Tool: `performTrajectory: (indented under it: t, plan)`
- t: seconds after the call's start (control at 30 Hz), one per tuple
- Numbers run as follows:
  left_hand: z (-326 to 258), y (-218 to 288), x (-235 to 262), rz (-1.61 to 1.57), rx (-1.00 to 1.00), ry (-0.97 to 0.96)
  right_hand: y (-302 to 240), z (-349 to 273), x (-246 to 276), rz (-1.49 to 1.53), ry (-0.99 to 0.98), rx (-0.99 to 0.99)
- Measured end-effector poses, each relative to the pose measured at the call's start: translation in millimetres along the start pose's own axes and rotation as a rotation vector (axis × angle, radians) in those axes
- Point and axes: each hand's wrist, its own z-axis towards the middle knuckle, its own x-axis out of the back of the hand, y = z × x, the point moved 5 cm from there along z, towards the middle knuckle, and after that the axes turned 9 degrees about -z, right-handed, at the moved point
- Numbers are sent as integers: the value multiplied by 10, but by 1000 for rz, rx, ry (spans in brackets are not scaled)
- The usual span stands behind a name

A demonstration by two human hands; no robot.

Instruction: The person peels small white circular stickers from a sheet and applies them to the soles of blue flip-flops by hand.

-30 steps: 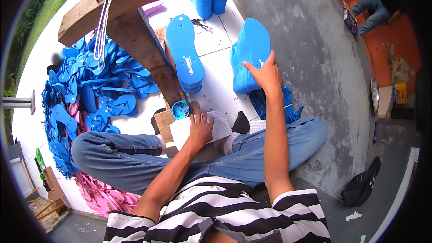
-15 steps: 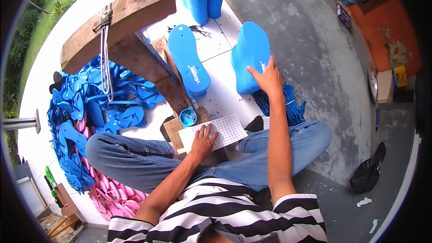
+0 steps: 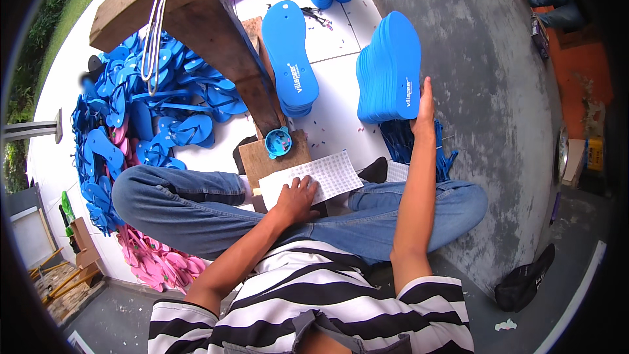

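My left hand (image 3: 298, 198) lies with its fingers spread on a white sheet (image 3: 335, 172) printed with rows of small grey marks, which rests across my lap. With fingers stretched upward, my right hand (image 3: 424, 110) touches the right side of a tall stack of blue flip-flop soles (image 3: 392, 59). To the left of that stack is a lower pile of blue soles (image 3: 287, 46), with strap holes in the top one. A small blue bowl (image 3: 279, 144) holding tiny coloured bits sits on a wooden board (image 3: 252, 157) in front of my left hand.
A heavy wooden beam structure (image 3: 229, 46) with a hanging metal loop rises at left. Beyond it lie heaps of blue flip-flops (image 3: 190, 128) and pink flip-flops (image 3: 157, 262). Blue straps (image 3: 398, 139) lie below the tall stack. Another person's leg (image 3: 557, 10) shows at far right.
My right hand has slid from the top face of the tall sole stack to its right edge. My left hand stays on the sheet. The whole view has shifted slightly.
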Motion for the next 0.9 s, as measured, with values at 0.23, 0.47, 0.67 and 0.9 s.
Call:
performTrajectory:
  t: [0.23,0.47,0.67,0.9]
  plan:
    - [770,4,278,-870,124,409,348,-6,-153,369,-168,-84]
    - [2421,-196,-106,-1489,183,464,1160,377,-498,278,-504,353]
    - [2860,217,-308,-1677,154,253,1573,451,-192,-327,-213,441]
    - [2659,-16,-354,-1621,190,216,1611,-8,-378,113,-419,-164]
